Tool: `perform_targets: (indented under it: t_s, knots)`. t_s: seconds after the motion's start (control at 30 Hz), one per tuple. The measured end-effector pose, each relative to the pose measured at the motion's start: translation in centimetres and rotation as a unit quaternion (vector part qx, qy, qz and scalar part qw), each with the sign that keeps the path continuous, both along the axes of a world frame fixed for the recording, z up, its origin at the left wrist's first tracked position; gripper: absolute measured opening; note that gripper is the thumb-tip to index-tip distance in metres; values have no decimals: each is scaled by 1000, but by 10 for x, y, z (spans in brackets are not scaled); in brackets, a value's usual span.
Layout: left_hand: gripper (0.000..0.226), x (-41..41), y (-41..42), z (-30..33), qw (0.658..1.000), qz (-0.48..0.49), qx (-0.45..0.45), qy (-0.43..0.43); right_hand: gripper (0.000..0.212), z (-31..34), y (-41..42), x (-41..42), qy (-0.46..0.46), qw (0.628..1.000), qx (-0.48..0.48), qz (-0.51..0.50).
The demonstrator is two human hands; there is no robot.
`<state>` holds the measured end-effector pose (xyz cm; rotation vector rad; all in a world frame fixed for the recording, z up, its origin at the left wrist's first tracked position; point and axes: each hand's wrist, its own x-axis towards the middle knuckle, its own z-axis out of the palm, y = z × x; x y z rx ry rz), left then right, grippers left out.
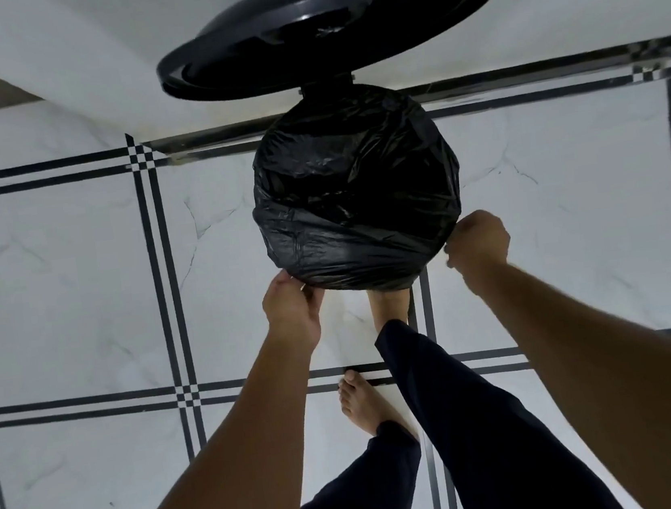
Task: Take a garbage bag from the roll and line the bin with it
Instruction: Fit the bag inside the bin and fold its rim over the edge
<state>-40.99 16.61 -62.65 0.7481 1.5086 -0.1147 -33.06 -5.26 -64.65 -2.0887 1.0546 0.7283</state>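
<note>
A round pedal bin stands on the tiled floor against the wall, its dark lid (323, 31) raised upright. A black garbage bag (356, 192) is spread over the bin's mouth and folded down around the rim, hiding the bin body. My left hand (291, 306) pinches the bag's edge at the near left of the rim. My right hand (477, 239) is closed on the bag's edge at the near right. My right foot (388, 300) reaches under the bin's front, where a pedal would be hidden. The roll is not in view.
The floor is white marble-look tile with black grid lines (163, 275). A white wall (47, 57) rises behind the bin, with a dark strip (556, 68) along its base. My left foot (362, 403) stands nearer, both legs in dark trousers.
</note>
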Motion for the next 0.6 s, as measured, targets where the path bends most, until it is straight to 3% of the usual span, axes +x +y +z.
perform_targets:
  t_s: [0.07, 0.17, 0.23, 0.3, 0.37, 0.43, 0.5, 0.53, 0.6]
  knots:
    - [19, 0, 10, 1, 997, 75, -27, -1, 18, 2, 4, 7, 38, 986, 87, -136]
    - [22, 0, 14, 2, 995, 77, -52, -42, 30, 10, 13, 2, 9, 936, 204, -287]
    - [36, 1, 15, 4, 994, 64, -71, -53, 31, 17, 24, 1, -6, 900, 236, -366]
    - [48, 7, 16, 1, 992, 52, -97, -65, 35, 19, 33, 3, -15, 894, 213, -395]
    - [51, 16, 16, 0, 990, 11, -115, -75, 41, 21, 37, 8, -12, 908, 187, -374]
    - [49, 23, 25, -3, 992, -42, -101, -69, 43, 25, 35, 11, -21, 952, 139, -271]
    - [41, 23, 31, 0, 994, -89, -63, -3, 43, 31, 34, 9, 63, 992, 38, -105]
    - [33, 20, 35, 0, 993, -111, -23, 44, 40, 22, 31, 10, 73, 994, 7, -80]
    - [12, 14, 43, -2, 982, -120, 81, 120, 37, 22, 24, 8, 7, 982, 47, -184]
